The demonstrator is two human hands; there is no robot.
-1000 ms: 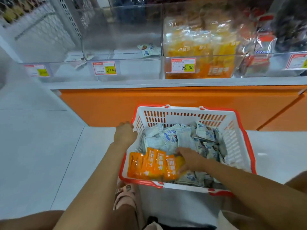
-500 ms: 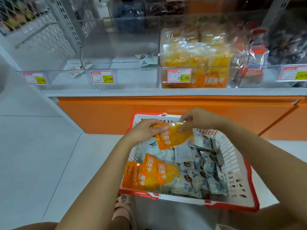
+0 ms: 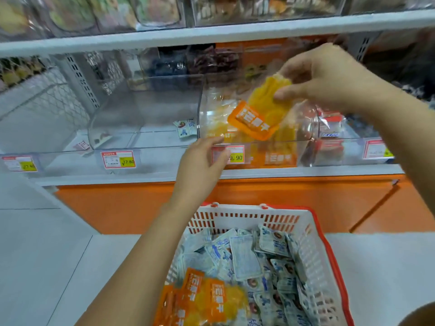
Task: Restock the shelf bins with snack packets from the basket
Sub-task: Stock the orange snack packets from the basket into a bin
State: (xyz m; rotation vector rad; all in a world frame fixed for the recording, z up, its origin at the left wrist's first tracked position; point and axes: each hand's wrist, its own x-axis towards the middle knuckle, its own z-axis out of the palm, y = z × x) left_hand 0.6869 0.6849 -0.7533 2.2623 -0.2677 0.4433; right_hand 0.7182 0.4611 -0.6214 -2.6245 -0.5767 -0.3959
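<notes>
Head view: the right hand (image 3: 329, 76) pinches an orange packet (image 3: 261, 116) by its top edge, hanging it tilted over the clear bin (image 3: 204, 102) of matching orange packs. The left hand (image 3: 200, 161), fingers loosely extended, reaches that bin's front lip beside the price tag (image 3: 236, 156). Below sits the basket (image 3: 235, 217), holding pale blue packets (image 3: 244, 257).

Pale tiled floor (image 3: 35, 255) meets an orange shelf base (image 3: 306, 198) under white shelving (image 3: 211, 34).

Orange-and-yellow packet (image 3: 261, 114) with white lettering; white basket (image 3: 313, 267) rimmed red, slotted walls; pale blue-white packets (image 3: 244, 257); orange shelf base (image 3: 306, 203).
</notes>
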